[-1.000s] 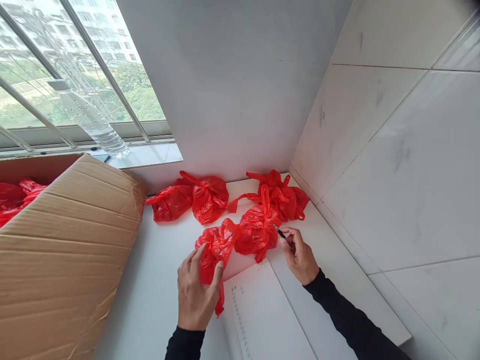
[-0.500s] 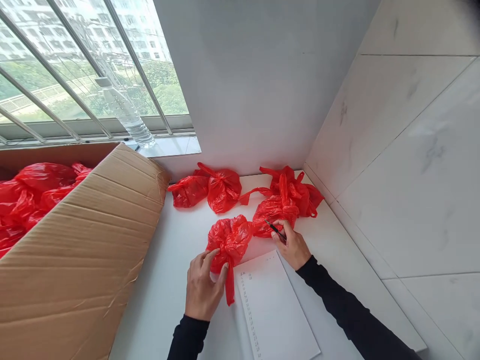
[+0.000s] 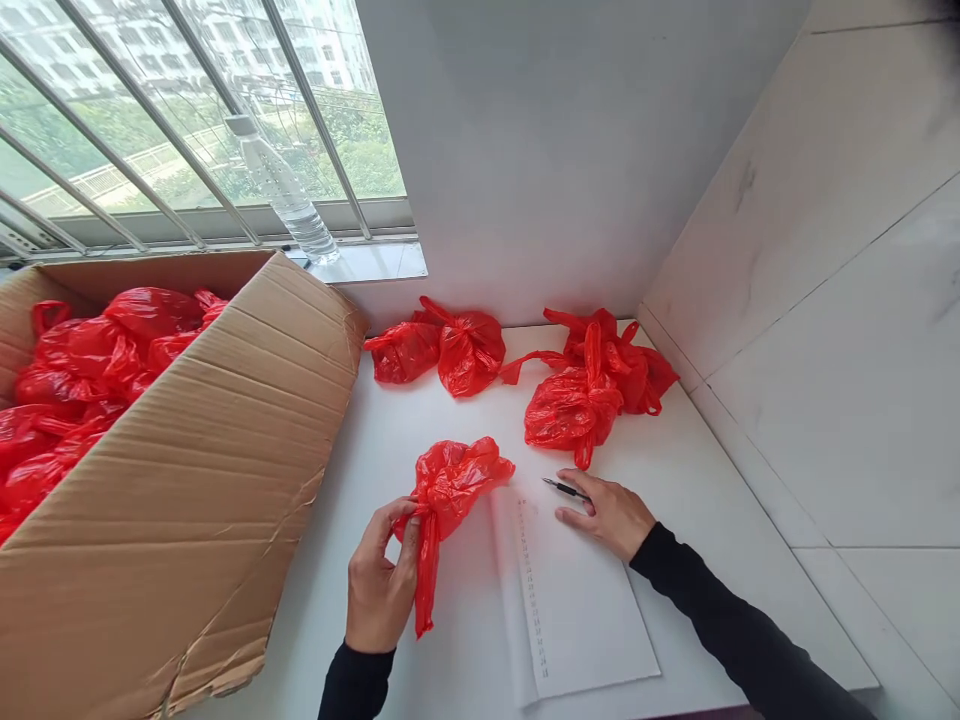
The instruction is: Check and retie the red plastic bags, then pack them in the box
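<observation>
Head view: a knotted red plastic bag [image 3: 456, 482] is being gripped by the left hand [image 3: 380, 588], a slim black pen [image 3: 566, 489] by the right hand [image 3: 616, 514].

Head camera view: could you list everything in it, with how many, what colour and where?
Held bag: 1, red, over the table
Rear-left bags: 2, red, on the table by the wall
Rear-right bags: at least 2, red, bunched near the corner
Boxed bags: several, overlapping, red, inside the box
Cardboard box: 1, brown, left
Notebook: 1, white, on the table
Pen: 1, black, at the right hand
Bottle: 1, clear, on the windowsill
Barred window: 1, silvery bars, upper left
Table: 1, white, below
Plain wall: 1, greyish, behind
Tiled wall: 1, pale, right
Left hand: 1, black sleeve, pinching the held bag
Right hand: 1, black sleeve, at the notebook
</observation>
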`<action>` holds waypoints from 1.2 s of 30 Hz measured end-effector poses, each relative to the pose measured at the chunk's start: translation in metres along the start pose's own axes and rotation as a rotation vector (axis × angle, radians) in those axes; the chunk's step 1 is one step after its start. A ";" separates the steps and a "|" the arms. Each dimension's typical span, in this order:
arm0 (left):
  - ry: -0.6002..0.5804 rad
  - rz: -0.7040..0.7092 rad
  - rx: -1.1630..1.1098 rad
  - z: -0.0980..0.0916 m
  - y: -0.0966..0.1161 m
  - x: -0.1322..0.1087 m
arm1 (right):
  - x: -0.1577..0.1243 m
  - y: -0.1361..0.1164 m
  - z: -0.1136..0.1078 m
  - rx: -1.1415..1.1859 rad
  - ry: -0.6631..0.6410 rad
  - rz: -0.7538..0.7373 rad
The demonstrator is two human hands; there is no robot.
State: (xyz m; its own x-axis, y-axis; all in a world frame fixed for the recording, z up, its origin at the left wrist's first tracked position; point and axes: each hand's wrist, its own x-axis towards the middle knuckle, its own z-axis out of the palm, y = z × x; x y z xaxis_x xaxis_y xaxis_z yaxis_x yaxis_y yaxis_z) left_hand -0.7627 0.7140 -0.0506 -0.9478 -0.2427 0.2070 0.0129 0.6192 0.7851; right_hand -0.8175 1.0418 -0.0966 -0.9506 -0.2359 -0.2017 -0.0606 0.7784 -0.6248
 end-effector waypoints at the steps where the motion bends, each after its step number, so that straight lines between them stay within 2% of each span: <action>1: -0.004 -0.023 -0.013 -0.004 -0.001 -0.006 | -0.001 0.004 -0.003 -0.007 0.033 0.018; 4: -0.010 -0.056 -0.037 -0.010 -0.004 -0.022 | -0.004 -0.001 -0.011 -0.016 0.127 0.020; 7: -0.004 0.004 -0.036 -0.010 -0.003 -0.032 | -0.012 -0.033 -0.013 0.090 0.157 -0.065; 12: -0.021 0.214 -0.001 -0.005 0.011 -0.035 | -0.018 -0.106 -0.002 0.349 0.051 -0.292; 15: -0.027 0.247 0.010 -0.004 0.017 -0.036 | -0.011 -0.125 0.010 0.319 0.014 -0.351; 17: -0.013 0.201 0.010 -0.005 0.016 -0.038 | -0.006 -0.125 0.015 0.279 0.013 -0.355; 22: 0.111 -0.124 -0.091 -0.012 0.000 -0.043 | -0.002 -0.112 0.012 0.295 0.084 -0.253; 24: 0.126 -0.179 -0.113 -0.015 -0.002 -0.044 | -0.003 -0.109 0.009 0.329 0.085 -0.234; 26: 0.111 -0.095 -0.076 -0.016 0.002 -0.044 | -0.004 -0.108 0.007 0.357 0.073 -0.228; 30: 0.025 0.184 0.085 -0.013 0.018 -0.042 | -0.005 -0.111 0.008 0.383 0.046 -0.216; 33: 0.033 0.190 0.113 -0.011 0.021 -0.039 | -0.007 -0.113 0.007 0.399 0.021 -0.208; 36: 0.141 0.096 0.044 -0.013 0.016 -0.036 | -0.009 -0.111 0.004 0.416 0.019 -0.200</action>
State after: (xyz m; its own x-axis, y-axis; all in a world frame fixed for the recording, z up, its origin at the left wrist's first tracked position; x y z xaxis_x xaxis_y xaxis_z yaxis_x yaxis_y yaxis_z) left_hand -0.7239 0.7234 -0.0379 -0.8886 -0.2817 0.3619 0.0839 0.6760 0.7322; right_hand -0.8012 0.9548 -0.0289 -0.9384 -0.3438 -0.0350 -0.1195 0.4180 -0.9006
